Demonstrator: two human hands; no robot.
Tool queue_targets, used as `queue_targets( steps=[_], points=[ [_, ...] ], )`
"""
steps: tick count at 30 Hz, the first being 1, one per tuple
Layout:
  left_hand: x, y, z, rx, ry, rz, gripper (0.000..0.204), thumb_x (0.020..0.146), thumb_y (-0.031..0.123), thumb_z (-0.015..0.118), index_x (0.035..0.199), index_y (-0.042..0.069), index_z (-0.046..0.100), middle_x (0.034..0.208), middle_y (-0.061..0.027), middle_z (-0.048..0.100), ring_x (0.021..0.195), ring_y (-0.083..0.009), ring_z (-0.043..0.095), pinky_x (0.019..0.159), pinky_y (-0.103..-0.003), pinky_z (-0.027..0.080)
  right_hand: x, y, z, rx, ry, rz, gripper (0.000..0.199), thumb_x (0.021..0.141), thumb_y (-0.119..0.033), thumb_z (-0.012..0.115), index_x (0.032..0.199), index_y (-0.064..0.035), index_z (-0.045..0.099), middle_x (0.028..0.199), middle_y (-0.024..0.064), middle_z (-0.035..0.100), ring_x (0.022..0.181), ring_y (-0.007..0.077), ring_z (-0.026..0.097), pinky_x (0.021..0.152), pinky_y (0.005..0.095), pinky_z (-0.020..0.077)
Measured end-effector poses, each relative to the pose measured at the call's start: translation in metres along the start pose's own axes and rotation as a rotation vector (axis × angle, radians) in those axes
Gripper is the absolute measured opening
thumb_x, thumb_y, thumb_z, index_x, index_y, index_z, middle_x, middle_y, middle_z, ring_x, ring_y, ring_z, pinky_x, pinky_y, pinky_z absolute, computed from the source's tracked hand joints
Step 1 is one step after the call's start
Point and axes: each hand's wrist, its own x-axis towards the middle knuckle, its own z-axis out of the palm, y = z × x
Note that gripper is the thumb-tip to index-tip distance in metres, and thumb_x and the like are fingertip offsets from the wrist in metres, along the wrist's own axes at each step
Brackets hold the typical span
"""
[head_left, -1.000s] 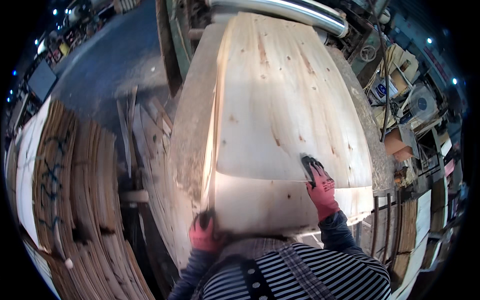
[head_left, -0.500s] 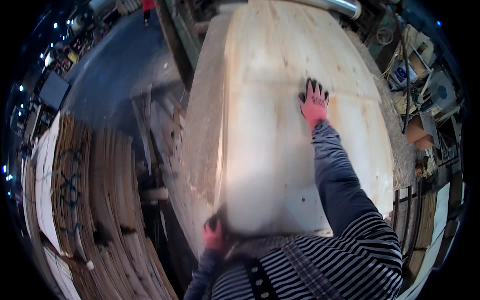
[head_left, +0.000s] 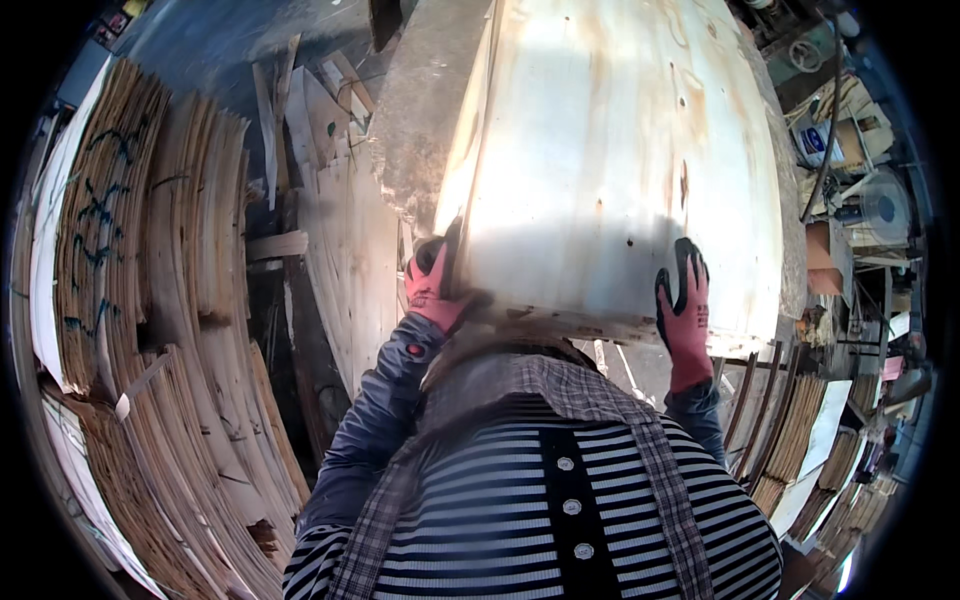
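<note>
Pale veneer sheet, left hand fingers gripping its corner, right hand pressed flat

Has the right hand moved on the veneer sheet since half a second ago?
Yes. The right hand has come back from further up the veneer sheet to its near edge, closer to the person's body.

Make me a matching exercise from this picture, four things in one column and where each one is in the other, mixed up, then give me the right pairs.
Things:
1. left hand
2. right hand
3. veneer sheet
4. veneer stacks

Places:
A. flat on the sheet's near right part
B. piled at the person's left
C. gripping the sheet's near left corner
D. spread on the bench ahead

Pairs: 1-C, 2-A, 3-D, 4-B
</note>
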Motion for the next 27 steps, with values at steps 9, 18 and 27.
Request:
queue_targets(
  steps=[9,18,27],
  points=[
    [0.006,0.112,-0.055,0.508,0.137,0.042,0.074,0.053,0.038,0.070,0.120,0.025,0.043,0.130,-0.0186,0.022,0.116,-0.0423,0.021,0.096,-0.051,0.018,-0.048,-0.050,0.014,0.003,-0.063,-0.214,0.075,0.058,-0.025,0.070,0.118,0.0035,0.034,0.123,0.0255,0.031,0.115,0.0414,0.029,0.097,0.0517,0.0214],
    [-0.001,0.098,-0.027,0.286,0.056,0.170,0.054,0.070,0.029,0.058,0.111,-0.003,0.044,0.117,-0.0257,0.039,0.106,-0.0393,0.039,0.090,-0.047,0.031,0.001,-0.029,0.000,-0.019,-0.020,-0.189,0.068,0.053,-0.015,0.070,0.116,-0.0054,0.044,0.120,0.0182,0.041,0.109,0.0399,0.037,0.092,0.0456,0.0322],
    [0.022,0.068,-0.013,0.400,-0.032,0.062,0.076,0.067,0.038,0.062,0.121,-0.006,0.031,0.112,-0.0249,0.045,0.100,-0.0395,0.041,0.088,-0.044,0.032,0.144,-0.013,0.000,0.038,-0.015,-0.137,0.053,0.071,-0.021,0.058,0.120,-0.0103,0.040,0.122,0.0159,0.041,0.113,0.0339,0.038,0.093,0.0406,0.0330]
  ],
)
